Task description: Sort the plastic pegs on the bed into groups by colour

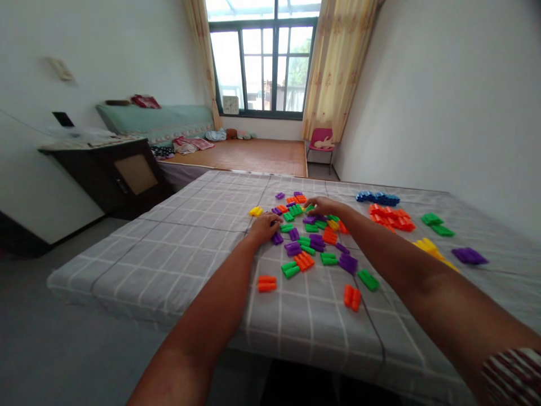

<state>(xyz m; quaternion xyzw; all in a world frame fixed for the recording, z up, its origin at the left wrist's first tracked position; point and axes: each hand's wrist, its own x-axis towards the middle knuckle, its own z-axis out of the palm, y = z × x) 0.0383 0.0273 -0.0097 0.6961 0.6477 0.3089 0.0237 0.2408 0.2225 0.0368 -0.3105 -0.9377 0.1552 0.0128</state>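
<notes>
Small plastic pieces shaped like joined tubes lie scattered in a loose pile on the bed. My left hand [265,226] rests at the pile's left side, fingers bent and slightly apart, beside a purple piece [277,238]; nothing shows in its grasp. Over the far side of the pile, my right hand [322,206] has its fingertips closed around a green piece [310,208]. Between and below the hands lie orange pieces [304,260], purple pieces [292,248] and more green pieces [291,269]. A yellow piece [256,211] sits just beyond my left hand.
Sorted by colour at the right are blue pieces [377,198], an orange group [391,217], green ones [438,224], a yellow group [435,254] and purple ones [469,255]. A checked grey sheet [169,242] covers the bed. A dark cabinet [105,175] stands at the left.
</notes>
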